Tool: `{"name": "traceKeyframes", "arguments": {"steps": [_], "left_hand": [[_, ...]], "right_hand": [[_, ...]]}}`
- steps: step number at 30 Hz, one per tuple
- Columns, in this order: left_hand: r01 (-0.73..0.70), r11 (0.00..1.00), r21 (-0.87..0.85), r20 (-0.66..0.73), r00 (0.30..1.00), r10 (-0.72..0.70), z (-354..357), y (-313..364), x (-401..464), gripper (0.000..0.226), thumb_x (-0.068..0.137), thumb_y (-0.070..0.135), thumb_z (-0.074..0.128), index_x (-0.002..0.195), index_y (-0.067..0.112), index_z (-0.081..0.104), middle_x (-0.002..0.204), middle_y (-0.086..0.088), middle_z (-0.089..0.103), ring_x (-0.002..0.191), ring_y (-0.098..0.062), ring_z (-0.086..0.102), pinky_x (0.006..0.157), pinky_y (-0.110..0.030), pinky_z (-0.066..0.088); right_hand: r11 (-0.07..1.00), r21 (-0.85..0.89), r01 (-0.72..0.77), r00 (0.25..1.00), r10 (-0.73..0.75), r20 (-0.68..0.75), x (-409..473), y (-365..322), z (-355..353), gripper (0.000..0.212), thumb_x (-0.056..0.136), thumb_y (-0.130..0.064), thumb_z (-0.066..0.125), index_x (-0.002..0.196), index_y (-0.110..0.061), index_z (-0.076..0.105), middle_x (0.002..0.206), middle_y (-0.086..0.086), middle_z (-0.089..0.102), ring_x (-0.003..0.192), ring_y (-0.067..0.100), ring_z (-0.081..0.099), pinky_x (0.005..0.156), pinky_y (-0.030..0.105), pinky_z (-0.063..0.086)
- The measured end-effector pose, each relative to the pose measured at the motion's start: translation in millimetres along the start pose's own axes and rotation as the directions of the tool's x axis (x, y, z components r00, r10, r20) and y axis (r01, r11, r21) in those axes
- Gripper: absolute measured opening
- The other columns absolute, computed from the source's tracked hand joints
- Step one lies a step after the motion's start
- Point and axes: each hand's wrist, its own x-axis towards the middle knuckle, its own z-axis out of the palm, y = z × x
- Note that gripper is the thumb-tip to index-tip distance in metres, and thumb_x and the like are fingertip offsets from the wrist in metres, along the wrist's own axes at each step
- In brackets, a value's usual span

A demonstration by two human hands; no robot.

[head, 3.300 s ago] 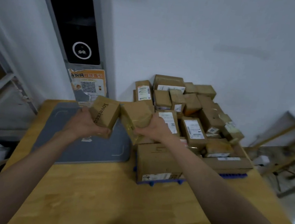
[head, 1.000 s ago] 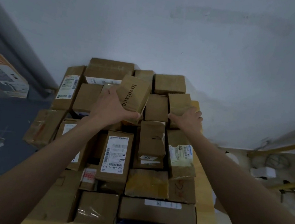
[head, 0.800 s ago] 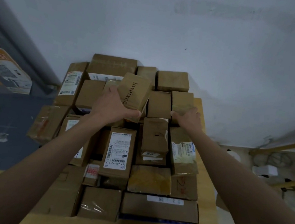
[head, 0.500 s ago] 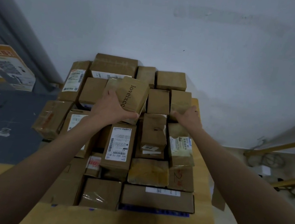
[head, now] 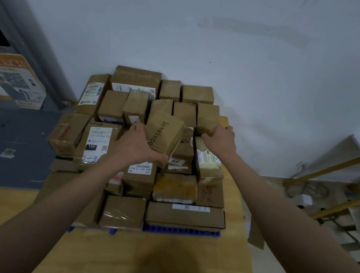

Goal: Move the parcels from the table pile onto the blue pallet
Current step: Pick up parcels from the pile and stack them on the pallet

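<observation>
A stack of several brown cardboard parcels (head: 175,188) covers the blue pallet (head: 182,231), whose edge shows under the front row. My left hand (head: 136,144) grips a small brown box printed "loveixcc" (head: 163,134), tilted above the middle of the stack. My right hand (head: 220,139) grips the near edge of a plain brown parcel (head: 207,117) at the stack's right side, next to a parcel with a pale label (head: 209,161).
The pallet sits on a wooden table (head: 158,265) against a white wall. A grey mat (head: 8,144) lies to the left, with a printed box (head: 14,79) behind it. Yellow metal frames (head: 335,191) stand on the floor to the right.
The view has moved back a little. My left hand has carried the "loveixcc" box slightly right and toward me over the stack. My right hand stays on the right-hand parcel.
</observation>
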Motion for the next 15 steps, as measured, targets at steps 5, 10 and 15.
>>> {"name": "traceKeyframes", "arguments": {"steps": [5,10,15], "left_hand": [[-0.102,0.995,-0.010,0.069,0.992,0.103,26.4,27.6,-31.9,0.117,0.045,0.071,0.083,0.137,0.016,0.034,0.134,-0.002,0.045,0.115,-0.019,0.049,0.086,-0.037,0.048],[-0.173,0.985,0.012,0.163,0.972,0.169,65.4,61.2,-62.4,0.123,0.048,0.069,0.083,0.142,0.012,0.029,0.138,-0.005,0.043,0.121,-0.023,0.048,0.090,-0.039,0.048],[-0.172,0.985,0.033,0.257,0.953,0.158,107.7,80.1,-86.4,0.118,0.051,0.066,0.084,0.140,0.009,0.031,0.133,-0.006,0.045,0.116,-0.023,0.050,0.087,-0.037,0.048]], "right_hand": [[0.994,0.102,0.038,0.999,-0.041,0.035,-55.7,16.0,-20.8,0.026,0.089,-0.022,0.057,0.066,-0.010,0.052,0.061,0.011,0.055,0.053,0.025,0.054,0.054,0.032,0.047],[0.988,0.096,-0.122,0.975,0.101,0.199,-96.9,50.7,-32.2,0.030,0.092,-0.022,0.054,0.091,0.005,0.068,0.084,0.019,0.074,0.078,0.032,0.073,0.084,0.043,0.058],[0.909,0.215,-0.356,0.895,0.266,0.359,-126.9,92.6,-30.2,0.025,0.092,-0.013,0.053,0.103,0.007,0.064,0.081,0.017,0.075,0.070,0.032,0.074,0.071,0.041,0.063]]}}
